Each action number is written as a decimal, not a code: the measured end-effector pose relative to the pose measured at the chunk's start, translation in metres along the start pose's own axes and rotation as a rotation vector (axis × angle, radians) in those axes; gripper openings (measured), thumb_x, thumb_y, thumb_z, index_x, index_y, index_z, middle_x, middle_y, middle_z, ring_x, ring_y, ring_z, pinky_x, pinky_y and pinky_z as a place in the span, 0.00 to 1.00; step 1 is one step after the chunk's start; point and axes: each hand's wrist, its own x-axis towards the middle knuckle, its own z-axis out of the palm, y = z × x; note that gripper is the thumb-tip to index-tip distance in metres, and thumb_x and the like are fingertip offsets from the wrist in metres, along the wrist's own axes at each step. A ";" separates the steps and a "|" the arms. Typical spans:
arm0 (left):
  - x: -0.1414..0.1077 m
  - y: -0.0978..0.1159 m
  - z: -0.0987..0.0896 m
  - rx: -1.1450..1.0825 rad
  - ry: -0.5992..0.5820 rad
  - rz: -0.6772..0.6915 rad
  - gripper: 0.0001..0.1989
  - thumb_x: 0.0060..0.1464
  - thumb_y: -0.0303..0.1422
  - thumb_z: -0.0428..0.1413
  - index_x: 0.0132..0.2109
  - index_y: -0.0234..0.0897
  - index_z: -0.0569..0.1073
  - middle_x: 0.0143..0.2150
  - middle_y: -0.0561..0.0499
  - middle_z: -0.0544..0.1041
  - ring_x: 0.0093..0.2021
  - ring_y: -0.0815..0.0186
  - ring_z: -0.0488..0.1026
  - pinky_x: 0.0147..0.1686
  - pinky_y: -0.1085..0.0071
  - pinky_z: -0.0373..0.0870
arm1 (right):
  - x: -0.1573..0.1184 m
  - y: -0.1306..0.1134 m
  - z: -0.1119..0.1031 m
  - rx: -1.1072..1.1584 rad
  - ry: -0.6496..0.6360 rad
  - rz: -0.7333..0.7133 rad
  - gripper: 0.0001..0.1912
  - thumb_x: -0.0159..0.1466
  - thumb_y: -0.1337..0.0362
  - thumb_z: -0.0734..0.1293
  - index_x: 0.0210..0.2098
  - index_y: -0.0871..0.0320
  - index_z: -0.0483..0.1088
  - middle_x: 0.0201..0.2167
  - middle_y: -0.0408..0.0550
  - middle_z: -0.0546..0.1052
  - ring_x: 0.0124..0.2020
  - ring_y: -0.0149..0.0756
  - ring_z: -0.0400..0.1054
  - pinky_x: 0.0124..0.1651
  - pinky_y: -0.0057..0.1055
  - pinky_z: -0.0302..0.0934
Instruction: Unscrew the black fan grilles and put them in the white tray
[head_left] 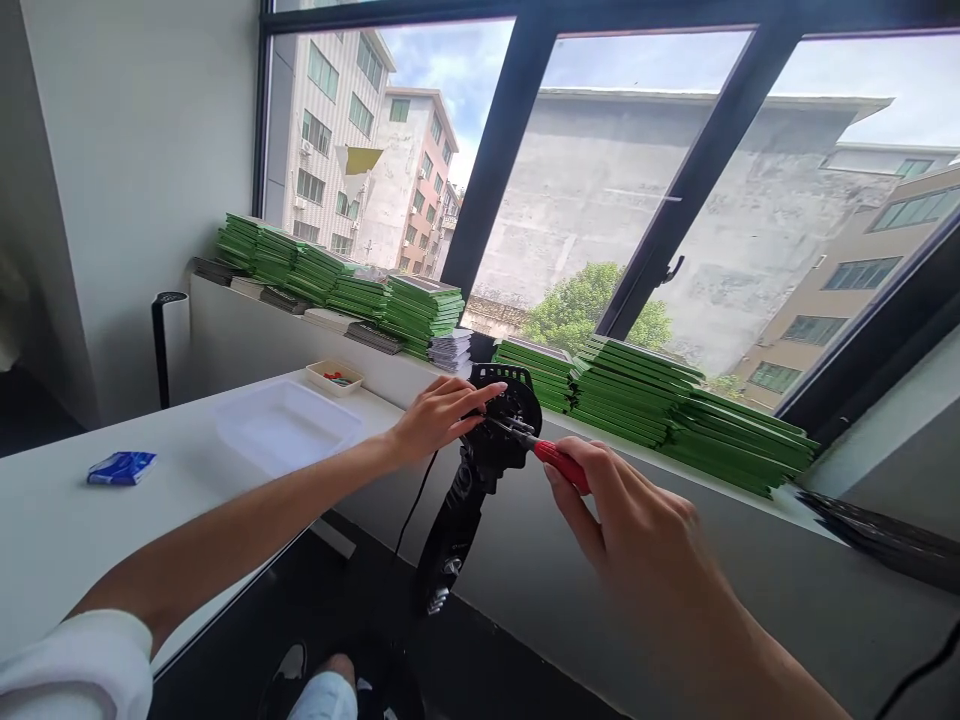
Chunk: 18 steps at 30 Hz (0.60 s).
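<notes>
A black device with a round head (517, 400) stands between my hands, on a black column (450, 540) with a round knob and small buttons; it looks like a stand fan without its blades. My right hand (630, 500) is closed around the red handle of a screwdriver (562, 465). The metal shaft points left into the middle of the round head. My left hand (442, 415) reaches to the head's left side, fingers stretched out and touching its front, with the thumb apart below. What lies right at the screwdriver's tip is too small to make out.
On the left, a white table (247, 530) bears a white tray (289, 425), a small box (334, 377) with red and green bits, and a blue packet (121, 468). Stacks of green-edged boards (645, 390) line the window sill. A black cord (415, 505) hangs by the column.
</notes>
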 end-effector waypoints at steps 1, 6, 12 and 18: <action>0.000 -0.001 0.000 0.000 -0.006 -0.004 0.34 0.67 0.31 0.55 0.74 0.46 0.50 0.44 0.52 0.81 0.46 0.64 0.76 0.50 0.65 0.71 | 0.000 0.000 0.000 -0.010 -0.011 -0.010 0.05 0.72 0.64 0.61 0.46 0.57 0.64 0.36 0.46 0.81 0.30 0.27 0.75 0.28 0.23 0.59; 0.000 -0.001 0.001 0.007 -0.001 0.001 0.35 0.67 0.30 0.55 0.74 0.46 0.49 0.44 0.53 0.81 0.46 0.64 0.75 0.50 0.65 0.71 | 0.011 0.004 -0.004 -0.081 -0.048 -0.033 0.08 0.73 0.60 0.60 0.44 0.57 0.67 0.33 0.44 0.81 0.27 0.29 0.75 0.25 0.24 0.54; 0.000 0.002 0.000 0.094 -0.028 0.041 0.31 0.68 0.30 0.53 0.73 0.44 0.51 0.43 0.52 0.80 0.45 0.64 0.75 0.50 0.65 0.71 | 0.039 0.007 -0.011 -0.341 -0.267 0.164 0.30 0.72 0.43 0.50 0.31 0.58 0.68 0.08 0.41 0.61 0.11 0.33 0.60 0.19 0.27 0.35; -0.001 0.000 0.001 0.094 -0.002 0.029 0.32 0.68 0.30 0.53 0.73 0.44 0.50 0.43 0.51 0.80 0.45 0.64 0.76 0.49 0.65 0.72 | 0.040 0.013 -0.005 0.040 -0.337 0.127 0.16 0.73 0.52 0.54 0.45 0.56 0.63 0.26 0.44 0.79 0.19 0.31 0.68 0.21 0.24 0.49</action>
